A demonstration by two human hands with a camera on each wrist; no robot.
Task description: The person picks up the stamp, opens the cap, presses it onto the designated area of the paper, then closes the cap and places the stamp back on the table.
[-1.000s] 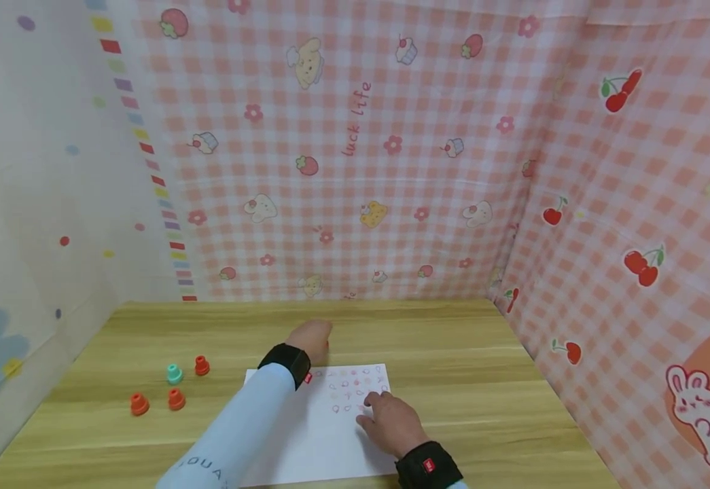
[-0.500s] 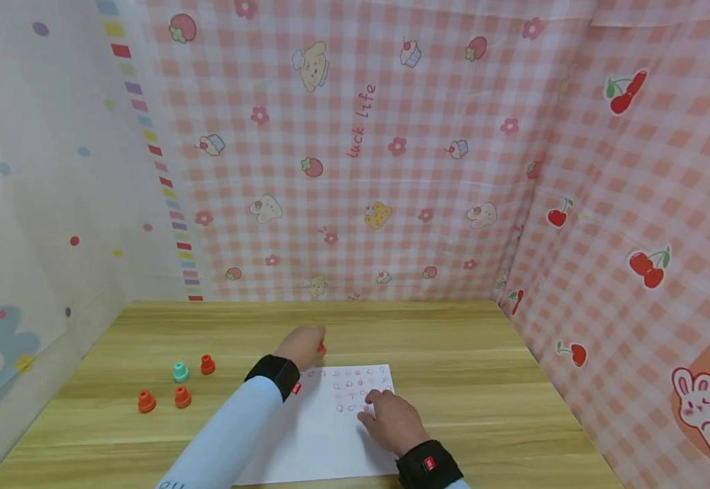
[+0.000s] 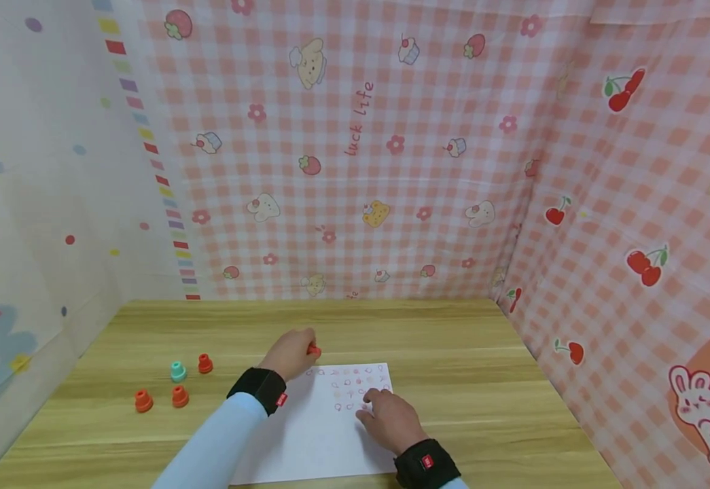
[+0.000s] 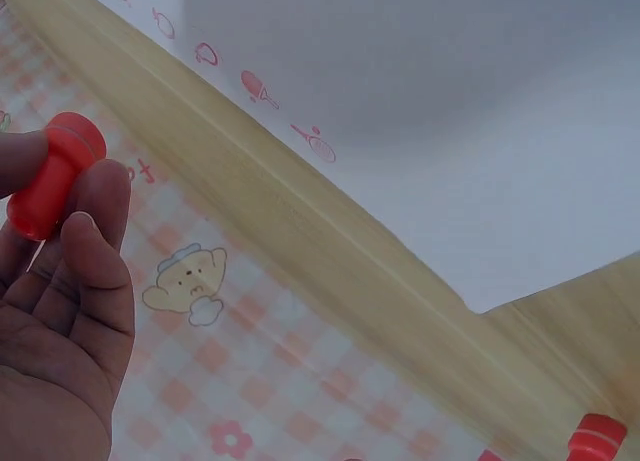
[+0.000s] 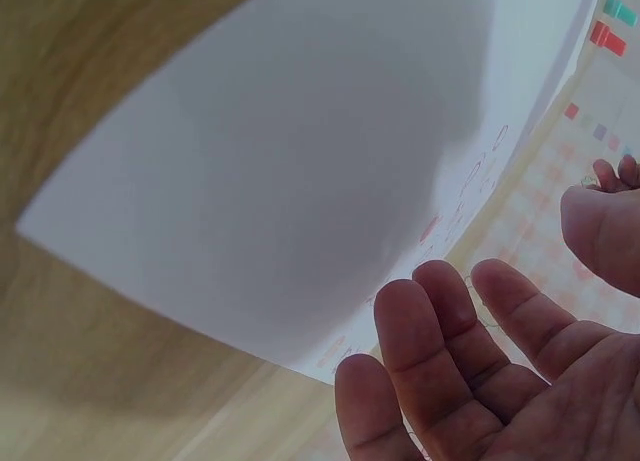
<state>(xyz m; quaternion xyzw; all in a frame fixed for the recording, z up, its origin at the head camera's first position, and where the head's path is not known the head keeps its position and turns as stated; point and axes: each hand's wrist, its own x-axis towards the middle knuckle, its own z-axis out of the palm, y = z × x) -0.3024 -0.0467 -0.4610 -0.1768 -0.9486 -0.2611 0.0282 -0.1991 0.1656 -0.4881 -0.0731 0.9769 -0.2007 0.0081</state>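
My left hand (image 3: 289,354) pinches a small red stamp (image 4: 62,171) between thumb and fingers, over the far left edge of a white sheet of paper (image 3: 306,435). In the left wrist view the stamp is tilted, its wide ringed end up. Small red and pink printed pictures (image 3: 350,394) stand in rows on the far right part of the sheet. My right hand (image 3: 393,422) rests at the sheet's right side with fingers spread and loosely bent, holding nothing, as the right wrist view shows. It covers part of the printed rows.
At the left of the wooden table (image 3: 452,380) stand a teal stamp (image 3: 178,371) and three red stamps, one red stamp (image 3: 205,363) beside the teal one, another red stamp (image 3: 180,396) nearer and a red stamp (image 3: 143,401) farthest left. A checked pink cloth (image 3: 342,204) hangs behind.
My left hand has moved left with the red stamp, away from the printed rows, and the stamp shows more plainly. The right hand stays in place.
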